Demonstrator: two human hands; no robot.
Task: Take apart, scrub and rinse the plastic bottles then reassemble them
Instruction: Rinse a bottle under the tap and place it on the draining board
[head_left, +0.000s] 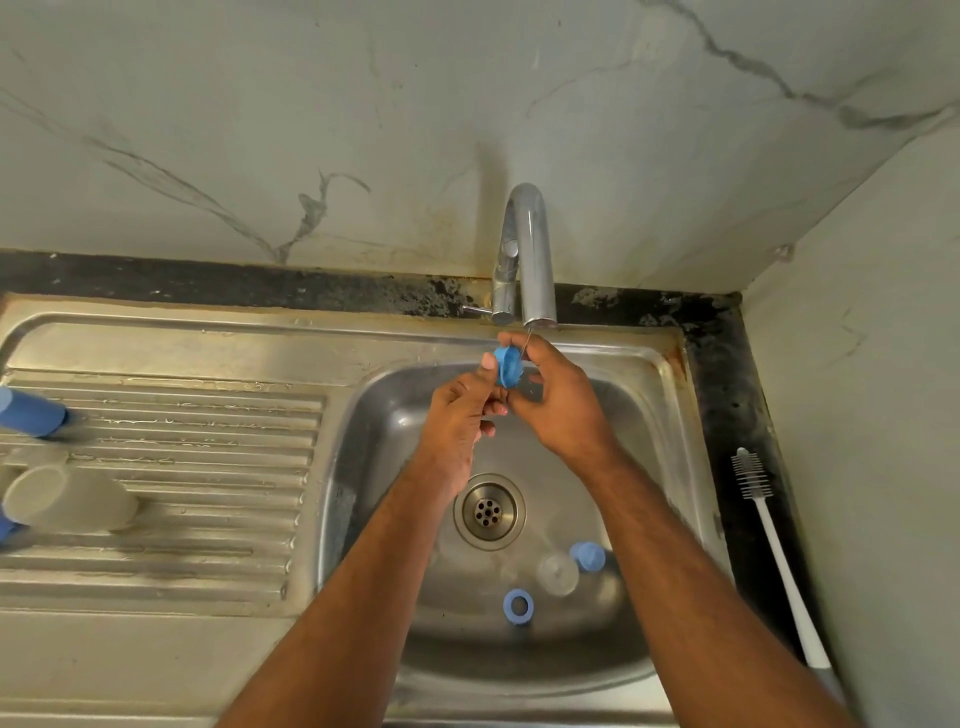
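Currently a small blue bottle part (505, 368) is being pinched between both hands, the left hand (464, 410) and the right hand (558, 400), just under the tap (530, 260), where a thin stream of water is being run over it above the sink (670, 415). Rinsing is judged to be under way, with reassembly not yet begun: a blue ring (518, 606), a clear cap (558, 573) and a blue cap (587, 556) are lying loose in the basin near the drain (489, 512). On the ribbed drainboard, a clear bottle body (67, 499) is lying on its side and a blue bottle (34, 413) is being kept beyond it. A white bottle brush (774, 551) is resting on the bench right of the sink.
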